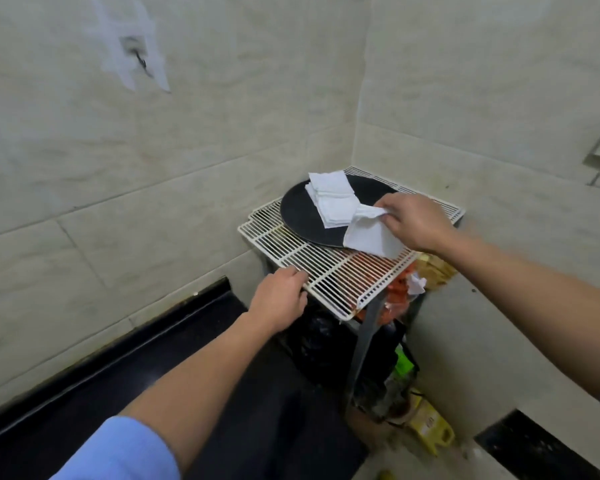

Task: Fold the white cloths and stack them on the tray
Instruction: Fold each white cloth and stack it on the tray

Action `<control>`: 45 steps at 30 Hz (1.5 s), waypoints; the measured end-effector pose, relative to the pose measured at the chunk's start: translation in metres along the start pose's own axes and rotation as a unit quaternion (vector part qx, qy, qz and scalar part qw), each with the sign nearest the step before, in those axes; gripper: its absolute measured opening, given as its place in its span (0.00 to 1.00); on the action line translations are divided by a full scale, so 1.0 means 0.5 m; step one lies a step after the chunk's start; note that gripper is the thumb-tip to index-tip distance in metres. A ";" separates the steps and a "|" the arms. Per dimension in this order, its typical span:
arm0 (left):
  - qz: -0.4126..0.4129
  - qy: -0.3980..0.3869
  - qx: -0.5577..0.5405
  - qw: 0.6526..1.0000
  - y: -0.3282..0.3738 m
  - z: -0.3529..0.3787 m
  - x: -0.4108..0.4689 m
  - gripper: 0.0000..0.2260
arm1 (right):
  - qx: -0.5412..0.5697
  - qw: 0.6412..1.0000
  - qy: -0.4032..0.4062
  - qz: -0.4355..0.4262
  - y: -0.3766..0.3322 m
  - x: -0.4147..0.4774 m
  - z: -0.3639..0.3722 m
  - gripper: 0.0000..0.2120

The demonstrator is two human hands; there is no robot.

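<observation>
The right hand (413,223) pinches a loose white cloth (371,237) at the near rim of the tray (298,216), just beside the folded stack (329,199) on it. The left hand (281,299) curls its fingers on the wire rack (326,271) under the tray. A careless drop could unfold the cloth or skew the stack.

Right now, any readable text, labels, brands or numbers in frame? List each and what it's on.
No text can be read.
Yellow pack, low beside the rack: some print, too blurred to read.
Green pack under the rack: too blurred to tell if printed.
Cloth, stack, tray, rack: no text shows.
</observation>
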State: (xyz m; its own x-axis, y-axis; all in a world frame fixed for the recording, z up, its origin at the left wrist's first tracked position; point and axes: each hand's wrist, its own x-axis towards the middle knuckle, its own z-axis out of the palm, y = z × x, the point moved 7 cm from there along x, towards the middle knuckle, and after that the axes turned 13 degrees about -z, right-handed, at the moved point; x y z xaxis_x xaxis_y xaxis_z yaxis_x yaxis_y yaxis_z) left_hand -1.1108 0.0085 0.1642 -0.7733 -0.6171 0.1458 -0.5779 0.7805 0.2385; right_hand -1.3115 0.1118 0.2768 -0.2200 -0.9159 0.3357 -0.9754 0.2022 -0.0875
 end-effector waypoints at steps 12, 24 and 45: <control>-0.168 0.036 0.015 0.985 0.053 0.060 0.297 0.11 | 0.136 0.963 -0.176 -0.155 0.191 0.342 0.167 0.10; -0.231 0.076 0.007 0.970 0.027 0.112 0.304 0.18 | 0.089 0.969 -0.169 -0.156 0.253 0.447 0.357 0.15; -0.282 0.091 0.026 0.955 -0.017 0.028 0.142 0.12 | 0.067 0.964 -0.035 -0.254 0.054 0.317 0.278 0.19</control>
State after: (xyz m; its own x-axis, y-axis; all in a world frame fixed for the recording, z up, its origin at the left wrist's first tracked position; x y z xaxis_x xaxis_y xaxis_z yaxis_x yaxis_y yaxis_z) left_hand -1.1645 -0.0406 0.1588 -0.2809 -0.9440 0.1733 -0.9045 0.3208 0.2810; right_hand -1.3710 -0.0763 0.1972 0.2915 -0.9071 0.3036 -0.9458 -0.3208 -0.0503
